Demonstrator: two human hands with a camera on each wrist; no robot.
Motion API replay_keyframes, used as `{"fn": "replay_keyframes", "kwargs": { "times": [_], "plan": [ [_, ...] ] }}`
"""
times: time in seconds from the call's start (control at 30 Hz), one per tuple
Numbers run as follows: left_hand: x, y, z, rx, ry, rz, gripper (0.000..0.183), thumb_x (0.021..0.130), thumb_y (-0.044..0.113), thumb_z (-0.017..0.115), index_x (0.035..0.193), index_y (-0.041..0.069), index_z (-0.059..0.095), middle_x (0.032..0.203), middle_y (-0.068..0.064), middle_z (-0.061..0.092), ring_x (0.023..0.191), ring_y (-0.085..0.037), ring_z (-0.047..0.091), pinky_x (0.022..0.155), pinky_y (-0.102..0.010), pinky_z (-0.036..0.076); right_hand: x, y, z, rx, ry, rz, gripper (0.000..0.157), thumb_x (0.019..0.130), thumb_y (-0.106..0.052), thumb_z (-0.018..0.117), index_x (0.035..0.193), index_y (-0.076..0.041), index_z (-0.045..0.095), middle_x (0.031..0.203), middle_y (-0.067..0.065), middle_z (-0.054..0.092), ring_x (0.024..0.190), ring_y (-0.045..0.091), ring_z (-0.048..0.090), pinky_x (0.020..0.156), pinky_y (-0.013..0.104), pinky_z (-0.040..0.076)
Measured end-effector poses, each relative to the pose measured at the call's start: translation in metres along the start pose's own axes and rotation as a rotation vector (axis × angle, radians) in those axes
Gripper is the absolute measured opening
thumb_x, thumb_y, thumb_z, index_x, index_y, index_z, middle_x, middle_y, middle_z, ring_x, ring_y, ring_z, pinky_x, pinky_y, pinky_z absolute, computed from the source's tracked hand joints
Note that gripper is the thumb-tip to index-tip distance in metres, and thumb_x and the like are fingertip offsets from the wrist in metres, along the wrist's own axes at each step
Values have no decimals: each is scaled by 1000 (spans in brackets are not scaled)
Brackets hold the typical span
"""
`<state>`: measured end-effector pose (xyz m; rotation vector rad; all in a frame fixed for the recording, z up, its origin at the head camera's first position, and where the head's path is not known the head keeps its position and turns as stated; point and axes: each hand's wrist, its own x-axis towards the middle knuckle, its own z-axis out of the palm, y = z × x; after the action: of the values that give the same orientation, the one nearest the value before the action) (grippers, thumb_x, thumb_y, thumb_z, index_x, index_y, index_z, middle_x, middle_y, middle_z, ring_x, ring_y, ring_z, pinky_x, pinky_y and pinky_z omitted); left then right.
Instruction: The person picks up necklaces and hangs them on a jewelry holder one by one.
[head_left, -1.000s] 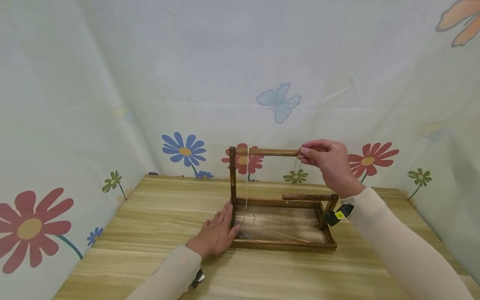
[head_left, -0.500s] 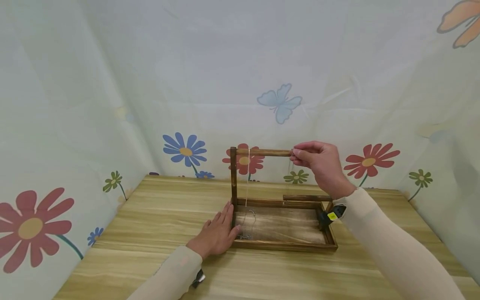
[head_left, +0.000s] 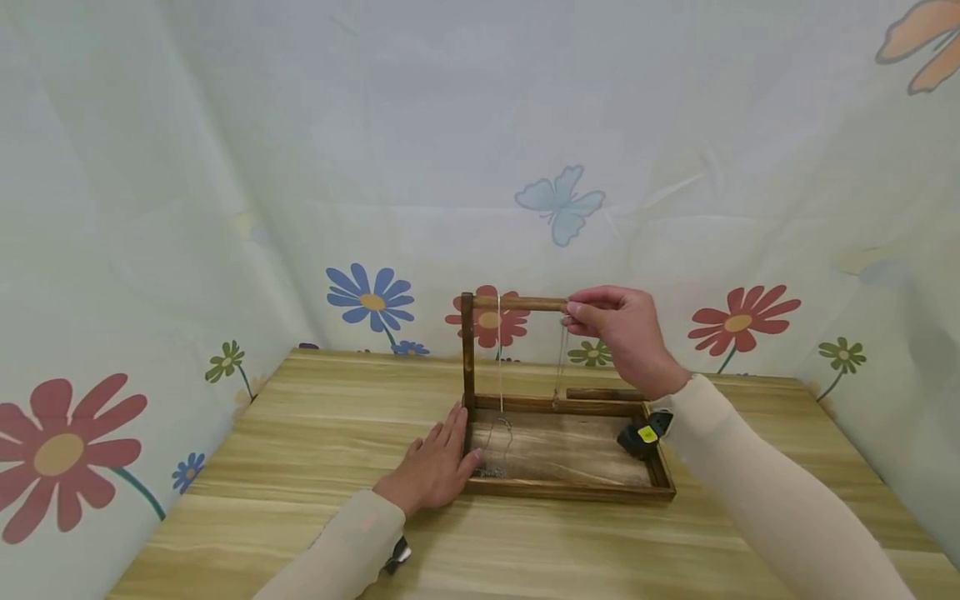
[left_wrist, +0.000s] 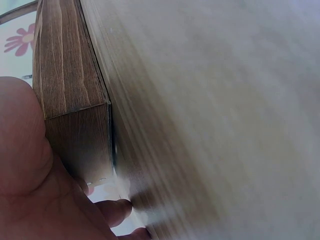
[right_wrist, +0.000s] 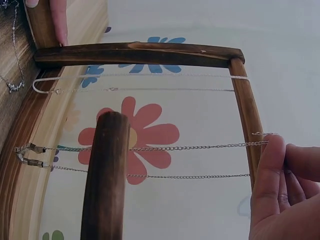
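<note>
My right hand (head_left: pixel 618 329) is at the free end of the upper bar (head_left: pixel 525 303) of a dark wooden jewellery stand. Thumb and fingertips pinch the top of a thin silver chain necklace (right_wrist: pixel 200 146), which loops over the bar and hangs with a chunky silver piece (right_wrist: pixel 30 155) at its lower end. Left of it, a pale necklace (head_left: pixel 500 358) hangs from the same bar. My left hand (head_left: pixel 432 467) rests with its fingers straight along the left end of the stand's tray base (head_left: pixel 570 492), thumb at the front corner.
A shorter, lower bar (head_left: pixel 603 394) juts inward from the stand's right side, partly behind the right wrist. Fine silver chain (head_left: pixel 491 473) lies in the tray's left part. The stand sits on a wood-grain table (head_left: pixel 315 433) before a flower-printed cloth (head_left: pixel 420 167).
My right hand has moved left along the upper bar, bringing the silver necklace inward from the bar's free end. The left hand has stayed at the tray.
</note>
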<state>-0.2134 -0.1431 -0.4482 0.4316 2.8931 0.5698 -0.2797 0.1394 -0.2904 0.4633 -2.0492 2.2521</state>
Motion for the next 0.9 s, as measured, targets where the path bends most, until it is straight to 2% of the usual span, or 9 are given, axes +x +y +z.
{"fn": "replay_keyframes", "kwargs": {
  "times": [0.6, 0.77, 0.9],
  "plan": [
    [4, -4, 1, -5, -10, -5, 76, 111, 49, 38, 169, 8, 10, 178, -8, 5, 159, -43, 27, 122, -70, 25, 1, 10, 25, -90, -17, 51, 26, 101, -4, 66, 121, 12, 65, 97, 2, 78, 83, 9, 78, 79, 26, 63],
    [4, -4, 2, 4, -17, -10, 76, 111, 50, 36, 169, 9, 8, 178, -7, 3, 160, -42, 25, 123, -69, 25, 0, 12, 29, -99, -25, 25, 25, 100, -4, 67, 121, 10, 65, 102, 10, 78, 83, 11, 78, 80, 27, 64],
    [5, -4, 1, 5, -18, -9, 76, 111, 49, 36, 169, 9, 9, 178, -6, 3, 160, -42, 26, 123, -69, 25, 0, 13, 31, -108, -15, 15, 28, 99, -4, 68, 124, 8, 65, 101, 7, 79, 82, 11, 78, 79, 27, 64]
  ]
}}
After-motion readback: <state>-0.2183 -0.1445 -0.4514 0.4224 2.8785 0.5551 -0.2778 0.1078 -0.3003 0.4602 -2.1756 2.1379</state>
